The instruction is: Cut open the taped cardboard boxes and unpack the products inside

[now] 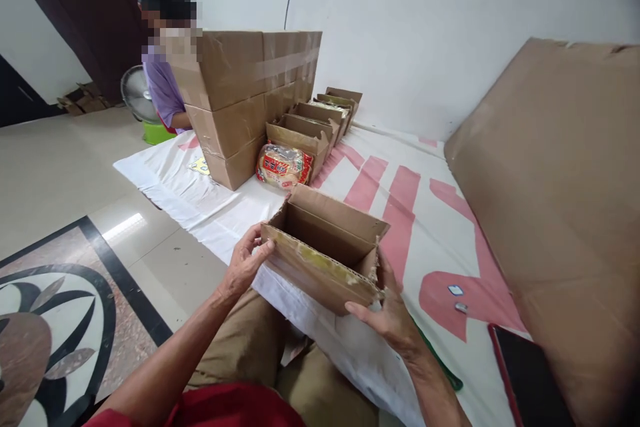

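A small open cardboard box sits at the near edge of the cloth-covered table, its top flaps up and torn along the edges. No contents show inside it. My left hand grips its left end, thumb on the near wall and fingers round the corner. At the right end my right hand holds it, thumb against the near wall and fingers behind the side. Just beyond the box lies a clear and red plastic food packet, leaning by a row of open cardboard boxes.
Sealed cartons are stacked at the back left, with a person behind them. A large cardboard sheet leans at the right, near a red-edged phone. A fan stands on the floor.
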The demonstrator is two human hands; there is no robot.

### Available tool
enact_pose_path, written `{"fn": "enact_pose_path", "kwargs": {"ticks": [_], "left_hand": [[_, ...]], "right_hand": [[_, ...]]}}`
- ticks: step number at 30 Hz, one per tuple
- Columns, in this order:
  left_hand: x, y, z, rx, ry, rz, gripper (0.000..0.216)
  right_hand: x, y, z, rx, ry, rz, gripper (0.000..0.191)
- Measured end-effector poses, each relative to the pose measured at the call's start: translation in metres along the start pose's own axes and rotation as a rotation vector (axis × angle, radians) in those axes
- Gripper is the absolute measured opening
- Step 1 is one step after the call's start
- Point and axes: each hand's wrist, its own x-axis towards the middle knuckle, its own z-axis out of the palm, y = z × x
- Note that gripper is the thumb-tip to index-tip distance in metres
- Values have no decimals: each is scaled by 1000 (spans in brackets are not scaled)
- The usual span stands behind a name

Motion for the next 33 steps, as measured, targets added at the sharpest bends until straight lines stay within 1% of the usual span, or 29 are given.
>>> {"fn": "enact_pose_path", "kwargs": {"ticks": [4,8,10,14,20,26,29,33], "left_hand": [[-1,0,7,18,54,34,39],[1,-8,9,40,136,99,26],[1,-10,9,46,144,109,24],[-4,-11,7,41,140,95,31],[-15,-5,-6,6,107,83,46],[-15,9,-21,28,132,-30,67],[-14,12,-25,11,131,-24,69],[-19,9,-31,15,118,-12,63]], "right_hand": [[2,-2,0,40,-34,-47,119],[2,-5,-1,60,-45,-66,116],[3,-5,-2,61,-53,-65,116],[3,-6,-3,70,-85,-64,122],[-2,-17,1,48,-108,-96,119],[1,-24,14,72,-133,-69,123],[0,-27,21,63,-113,-62,122],[-10,-29,31,56,-68,-88,121]]}}
